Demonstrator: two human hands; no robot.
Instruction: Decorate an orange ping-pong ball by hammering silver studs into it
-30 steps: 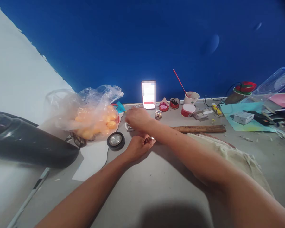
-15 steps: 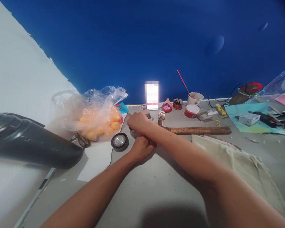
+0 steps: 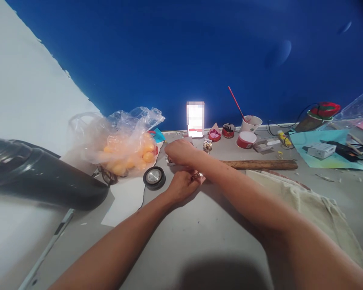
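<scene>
My left hand (image 3: 183, 186) is closed near the middle of the table, its thumb and fingers pinching a small shiny metal piece (image 3: 197, 176). Its exact kind is too small to tell. My right hand (image 3: 180, 152) reaches across, farther back and to the left, with the forearm passing over the left fingertips. Its fingers curl downward beside a small box (image 3: 170, 160); whatever is in them is hidden. Just beyond the right wrist sits a shiny metallic ornament (image 3: 207, 146). A wooden tool handle (image 3: 260, 164) lies to the right, its head hidden behind my forearm.
Left are a black round lid-like disc (image 3: 154, 177), a clear bag of orange balls (image 3: 128, 153) and a dark cylinder (image 3: 45, 177). A lit phone (image 3: 195, 119) leans at the wall. Right are a paper cup (image 3: 252, 123), a red-and-white tub (image 3: 246, 139) and beige cloth (image 3: 299, 201).
The view has shifted slightly. The shiny piece in my left hand shows more clearly past the right forearm. My right hand has turned a little, and the tool's head is now covered.
</scene>
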